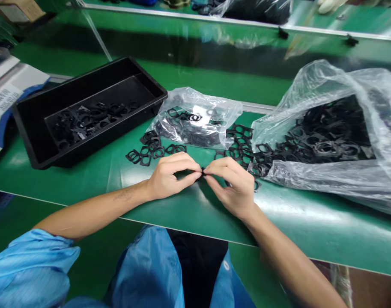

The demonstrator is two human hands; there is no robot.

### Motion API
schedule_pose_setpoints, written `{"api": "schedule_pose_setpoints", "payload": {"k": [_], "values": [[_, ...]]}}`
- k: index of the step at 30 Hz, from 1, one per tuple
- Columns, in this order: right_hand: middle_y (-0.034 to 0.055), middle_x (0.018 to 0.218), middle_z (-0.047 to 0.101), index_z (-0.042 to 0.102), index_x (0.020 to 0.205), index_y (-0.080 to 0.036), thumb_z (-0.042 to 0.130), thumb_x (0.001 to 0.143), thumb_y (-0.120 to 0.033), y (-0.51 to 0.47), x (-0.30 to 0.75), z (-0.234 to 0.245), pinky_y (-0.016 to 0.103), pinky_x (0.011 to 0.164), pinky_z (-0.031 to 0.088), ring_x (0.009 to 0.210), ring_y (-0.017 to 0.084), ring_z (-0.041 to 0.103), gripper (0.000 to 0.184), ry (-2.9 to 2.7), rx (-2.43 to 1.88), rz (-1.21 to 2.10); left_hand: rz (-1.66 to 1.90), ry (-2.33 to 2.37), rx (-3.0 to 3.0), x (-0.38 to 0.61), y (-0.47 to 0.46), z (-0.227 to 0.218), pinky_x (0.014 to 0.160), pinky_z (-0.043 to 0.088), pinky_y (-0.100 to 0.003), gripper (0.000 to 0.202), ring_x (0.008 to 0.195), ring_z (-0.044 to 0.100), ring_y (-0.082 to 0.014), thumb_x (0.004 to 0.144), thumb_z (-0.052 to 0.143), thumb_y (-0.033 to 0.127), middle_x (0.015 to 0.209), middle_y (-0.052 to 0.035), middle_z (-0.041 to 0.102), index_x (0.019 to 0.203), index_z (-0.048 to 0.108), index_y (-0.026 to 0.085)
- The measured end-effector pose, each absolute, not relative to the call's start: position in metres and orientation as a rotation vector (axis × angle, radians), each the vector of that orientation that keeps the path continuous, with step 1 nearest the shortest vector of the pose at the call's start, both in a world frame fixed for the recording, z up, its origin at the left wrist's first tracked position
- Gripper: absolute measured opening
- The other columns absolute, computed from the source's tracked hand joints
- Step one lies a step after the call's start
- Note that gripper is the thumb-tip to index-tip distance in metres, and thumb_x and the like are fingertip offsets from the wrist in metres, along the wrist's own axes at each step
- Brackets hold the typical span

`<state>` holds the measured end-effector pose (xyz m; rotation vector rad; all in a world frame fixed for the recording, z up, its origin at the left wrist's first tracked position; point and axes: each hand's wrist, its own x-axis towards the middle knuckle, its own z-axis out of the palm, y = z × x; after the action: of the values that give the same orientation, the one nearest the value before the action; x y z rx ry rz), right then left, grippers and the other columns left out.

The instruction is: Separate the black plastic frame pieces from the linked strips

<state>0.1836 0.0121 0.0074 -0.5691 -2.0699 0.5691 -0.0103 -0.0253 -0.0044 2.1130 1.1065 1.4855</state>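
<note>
Between the fingertips of both hands is a small black part, mostly covered, so its shape does not show. My left hand pinches it from the left with thumb and fingers. From the right, my right hand pinches it the same way. Beyond my left hand lie several loose black ring-shaped parts on the green table. More black ring-shaped parts are spread behind my right hand, and one is partly hidden under it.
A black tray holding many black pieces stands at the left. A small clear bag with black rings lies at the centre back. A large open plastic bag spills black rings at the right. Beside the tray is a white-and-blue box.
</note>
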Motion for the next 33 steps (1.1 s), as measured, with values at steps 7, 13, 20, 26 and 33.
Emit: {"api": "schedule_pose_setpoints", "payload": {"k": [7, 13, 20, 26, 33], "values": [[0.0044, 0.086, 0.072, 0.069, 0.092, -0.022, 0.066, 0.09, -0.009, 0.0122, 0.1825, 0.0053, 0.03, 0.07, 0.058, 0.078, 0.017, 0.07, 0.013, -2.097, -0.573, 0.569, 1.464, 1.141, 2.065, -0.0093, -0.0275, -0.0033, 0.068, 0.053, -0.022, 0.009, 0.068, 0.065, -0.0106, 0.089, 0.068, 0.015, 0.073, -0.0015, 0.071, 0.08, 0.069, 0.016], [0.0037, 0.086, 0.073, 0.067, 0.092, -0.022, 0.067, 0.09, -0.009, 0.0109, 0.1822, 0.0068, 0.031, 0.071, 0.057, 0.077, 0.017, 0.07, 0.013, -2.084, -0.592, 0.557, 1.494, 1.098, 2.129, -0.0102, -0.0266, -0.0038, 0.068, 0.052, -0.024, 0.006, 0.068, 0.065, -0.0111, 0.089, 0.069, 0.015, 0.074, -0.0017, 0.072, 0.083, 0.069, 0.017], [0.0014, 0.079, 0.072, 0.068, 0.085, -0.022, 0.072, 0.087, -0.015, 0.0099, 0.1852, 0.0104, 0.03, 0.068, 0.055, 0.071, 0.016, 0.067, 0.009, -2.02, -0.707, 0.679, 1.505, 1.033, 2.324, -0.0111, -0.0258, -0.0034, 0.074, 0.055, -0.03, 0.012, 0.076, 0.069, -0.0148, 0.089, 0.074, 0.026, 0.085, -0.005, 0.076, 0.098, 0.07, 0.018], [0.0005, 0.079, 0.068, 0.072, 0.084, -0.021, 0.076, 0.083, -0.019, 0.0137, 0.1828, 0.0093, 0.027, 0.069, 0.058, 0.07, 0.013, 0.066, 0.005, -1.819, -0.873, 1.111, 1.391, 1.121, 2.156, -0.0121, -0.026, -0.0063, 0.08, 0.057, -0.03, 0.016, 0.085, 0.07, -0.0157, 0.091, 0.07, 0.026, 0.094, -0.0068, 0.075, 0.105, 0.071, 0.018], [0.0023, 0.082, 0.068, 0.072, 0.082, -0.02, 0.082, 0.08, -0.039, 0.0188, 0.1835, 0.0101, 0.027, 0.07, 0.059, 0.074, 0.015, 0.064, 0.021, -1.603, -0.992, 1.344, 1.407, 1.244, 1.661, -0.0113, -0.0242, -0.0089, 0.073, 0.059, -0.025, 0.017, 0.078, 0.069, -0.0143, 0.09, 0.07, 0.032, 0.085, -0.0044, 0.072, 0.093, 0.073, 0.016]]}}
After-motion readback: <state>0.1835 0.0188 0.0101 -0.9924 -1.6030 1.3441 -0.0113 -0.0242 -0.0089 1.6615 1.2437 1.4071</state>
